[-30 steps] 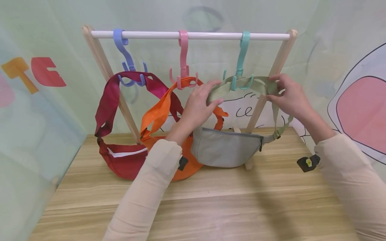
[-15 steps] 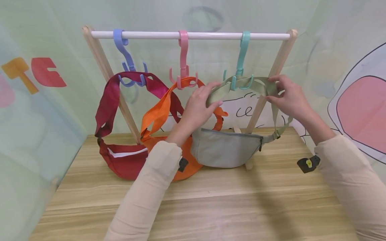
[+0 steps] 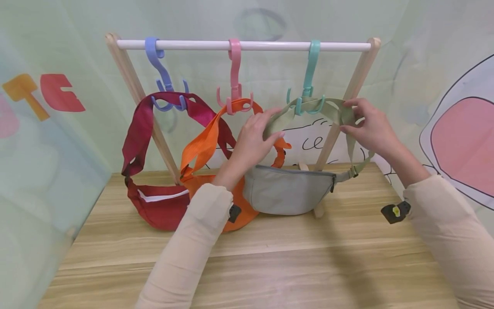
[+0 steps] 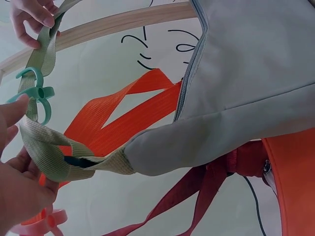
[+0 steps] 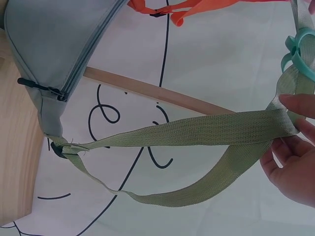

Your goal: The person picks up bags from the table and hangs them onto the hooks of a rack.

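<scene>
A grey waist bag hangs by its pale green strap from the teal hook. Left of that hook, my left hand holds the strap, thumb apart from the fingers; the left wrist view has the folded webbing between them. On the other side, my right hand pinches the strap between thumb and fingers. In the right wrist view, two lengths of webbing run from that hand to the buckle near the bag's zipped end. My left forearm covers part of the orange bag.
A wooden rack with a white rail stands on the wood-grain table. A red waist bag hangs from the blue hook and the orange one from the pink hook. Printed cloth surrounds the table.
My left hand has sunk slightly, and the strap's left part has come down with it. My right fingers have shifted down a touch, still gripping the strap. The bags hang as before.
</scene>
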The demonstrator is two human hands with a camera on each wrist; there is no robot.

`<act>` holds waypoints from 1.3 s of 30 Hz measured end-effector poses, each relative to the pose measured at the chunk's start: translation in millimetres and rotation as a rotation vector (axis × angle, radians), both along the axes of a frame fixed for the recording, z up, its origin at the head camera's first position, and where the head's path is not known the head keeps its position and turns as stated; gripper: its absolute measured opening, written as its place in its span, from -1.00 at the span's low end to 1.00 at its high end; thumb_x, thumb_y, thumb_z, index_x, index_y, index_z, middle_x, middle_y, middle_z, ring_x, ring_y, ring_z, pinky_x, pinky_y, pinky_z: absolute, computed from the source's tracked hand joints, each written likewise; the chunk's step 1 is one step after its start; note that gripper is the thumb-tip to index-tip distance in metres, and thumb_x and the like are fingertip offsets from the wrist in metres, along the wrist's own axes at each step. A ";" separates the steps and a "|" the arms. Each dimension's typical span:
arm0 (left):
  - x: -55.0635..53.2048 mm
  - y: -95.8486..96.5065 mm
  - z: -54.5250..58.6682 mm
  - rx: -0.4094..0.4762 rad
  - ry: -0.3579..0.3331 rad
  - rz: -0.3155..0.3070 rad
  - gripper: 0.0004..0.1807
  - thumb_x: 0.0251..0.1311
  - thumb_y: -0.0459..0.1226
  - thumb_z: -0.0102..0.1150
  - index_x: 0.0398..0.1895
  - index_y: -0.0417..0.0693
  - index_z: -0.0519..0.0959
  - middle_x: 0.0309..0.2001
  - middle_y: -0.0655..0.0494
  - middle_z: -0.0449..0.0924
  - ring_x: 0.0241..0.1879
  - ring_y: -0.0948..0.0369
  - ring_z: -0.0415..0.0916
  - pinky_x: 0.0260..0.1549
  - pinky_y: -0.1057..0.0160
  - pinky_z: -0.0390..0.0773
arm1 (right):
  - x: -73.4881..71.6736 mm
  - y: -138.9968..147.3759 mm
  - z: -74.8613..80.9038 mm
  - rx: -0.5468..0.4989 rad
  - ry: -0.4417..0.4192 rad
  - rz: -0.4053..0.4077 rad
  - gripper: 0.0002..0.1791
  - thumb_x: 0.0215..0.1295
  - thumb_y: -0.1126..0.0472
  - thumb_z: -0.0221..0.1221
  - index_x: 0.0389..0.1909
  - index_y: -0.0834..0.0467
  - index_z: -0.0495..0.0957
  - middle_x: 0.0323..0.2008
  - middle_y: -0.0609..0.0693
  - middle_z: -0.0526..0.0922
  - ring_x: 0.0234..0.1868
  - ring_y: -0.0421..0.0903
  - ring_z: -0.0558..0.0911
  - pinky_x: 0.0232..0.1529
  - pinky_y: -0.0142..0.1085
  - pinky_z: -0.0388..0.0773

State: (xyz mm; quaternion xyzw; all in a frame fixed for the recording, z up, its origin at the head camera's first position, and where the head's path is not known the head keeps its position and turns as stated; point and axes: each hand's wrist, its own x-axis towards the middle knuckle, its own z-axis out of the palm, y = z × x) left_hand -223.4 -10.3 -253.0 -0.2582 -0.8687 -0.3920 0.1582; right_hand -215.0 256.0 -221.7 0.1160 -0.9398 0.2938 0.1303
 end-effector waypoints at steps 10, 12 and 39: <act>0.8 -2.3 -2.8 0.014 0.019 -0.001 -0.44 0.14 -0.18 0.19 0.24 0.07 0.32 -0.03 0.03 0.43 -0.05 0.15 0.32 -0.12 0.20 0.38 | 0.5 1.7 -3.2 -0.001 0.001 0.008 -0.43 0.18 0.35 0.16 0.21 0.24 0.20 -0.14 0.33 0.46 -0.18 0.20 0.50 -0.28 -0.05 0.49; 0.6 -2.4 -3.5 0.014 0.019 -0.001 -0.44 0.15 -0.18 0.19 0.24 0.07 0.32 -0.03 0.03 0.43 -0.05 0.15 0.32 -0.11 0.19 0.38 | 0.3 2.0 -3.8 -0.002 0.002 0.011 -0.43 0.17 0.35 0.16 0.21 0.24 0.20 -0.15 0.33 0.47 -0.19 0.19 0.50 -0.30 -0.07 0.49; 2.3 -11.6 -12.2 0.028 0.046 -0.007 -0.40 0.14 -0.16 0.20 0.27 -0.01 0.29 0.13 0.03 0.37 0.12 0.13 0.25 0.08 0.07 0.27 | 4.2 3.7 -6.0 -0.020 0.004 0.015 -0.40 0.18 0.30 0.18 0.23 0.20 0.20 -0.13 0.32 0.47 -0.21 0.17 0.50 -0.30 -0.17 0.46</act>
